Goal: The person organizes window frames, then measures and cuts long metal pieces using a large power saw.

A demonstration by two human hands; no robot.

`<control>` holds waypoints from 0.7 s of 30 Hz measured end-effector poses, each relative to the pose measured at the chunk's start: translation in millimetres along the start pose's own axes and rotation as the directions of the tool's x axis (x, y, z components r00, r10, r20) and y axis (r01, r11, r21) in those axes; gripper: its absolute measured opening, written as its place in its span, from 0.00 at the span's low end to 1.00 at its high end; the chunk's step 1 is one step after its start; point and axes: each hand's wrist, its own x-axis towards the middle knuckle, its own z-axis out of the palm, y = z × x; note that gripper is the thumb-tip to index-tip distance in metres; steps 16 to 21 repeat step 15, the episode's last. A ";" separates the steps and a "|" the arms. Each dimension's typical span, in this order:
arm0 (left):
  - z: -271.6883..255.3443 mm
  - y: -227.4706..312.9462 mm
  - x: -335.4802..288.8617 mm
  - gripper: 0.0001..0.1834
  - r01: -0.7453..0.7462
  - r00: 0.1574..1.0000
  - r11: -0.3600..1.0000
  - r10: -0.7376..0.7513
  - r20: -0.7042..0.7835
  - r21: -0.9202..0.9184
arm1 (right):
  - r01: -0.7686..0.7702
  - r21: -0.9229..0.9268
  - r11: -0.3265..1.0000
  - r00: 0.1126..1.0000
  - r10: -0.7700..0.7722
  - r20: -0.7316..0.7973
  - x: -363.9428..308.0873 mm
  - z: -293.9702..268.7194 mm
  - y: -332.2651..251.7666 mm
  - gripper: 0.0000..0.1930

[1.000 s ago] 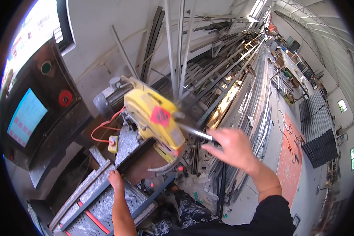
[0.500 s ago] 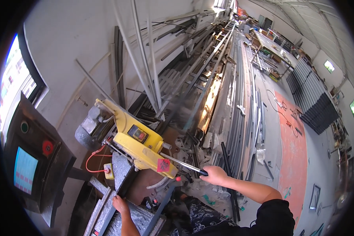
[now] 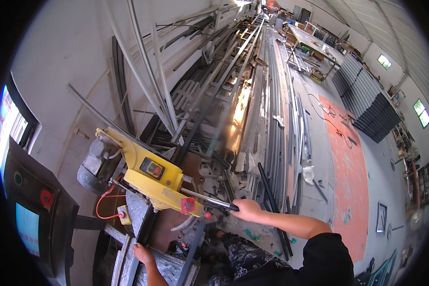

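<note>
My right hand (image 3: 246, 210) is closed round the black grip at the end of a metal lever (image 3: 207, 198). That lever comes out of a yellow cut-off saw (image 3: 150, 174), which has a grey motor (image 3: 94, 164) at its back and a switch box on top. Lower left, my left hand (image 3: 143, 254) is closed on a long grey metal profile (image 3: 132, 271) lying along the saw's bed (image 3: 163, 271). Its fingertips are partly hidden. The saw's blade cannot be seen under the yellow guard.
A dark control cabinet (image 3: 38, 202) with a screen and red button stands at left. Long metal bars (image 3: 271, 124) lie in piles ahead, others leaning on the wall. Off to the right are an orange floor strip (image 3: 343, 190) and a stack of dark profiles (image 3: 364, 93).
The whole view has shifted, so the saw and bars appear further left. Both hands keep their holds, with no clear movement of the lever against the saw.
</note>
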 end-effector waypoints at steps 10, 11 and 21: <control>3.0 -3.0 3.4 0.20 -0.011 1.000 0.998 0.011 -0.002 0.059 | -0.004 -0.018 1.000 1.000 0.004 -0.031 1.5 15.9 8.7 0.13; 2.2 -2.3 3.5 0.20 -0.001 1.000 0.998 0.001 -0.002 0.070 | 0.005 -0.005 1.000 0.999 -0.005 -0.032 1.7 16.6 9.3 0.14; 0.5 -3.4 5.0 0.25 0.036 0.997 0.999 -0.038 0.071 0.032 | -0.033 -0.001 0.999 0.999 0.033 0.013 3.4 19.9 9.6 0.13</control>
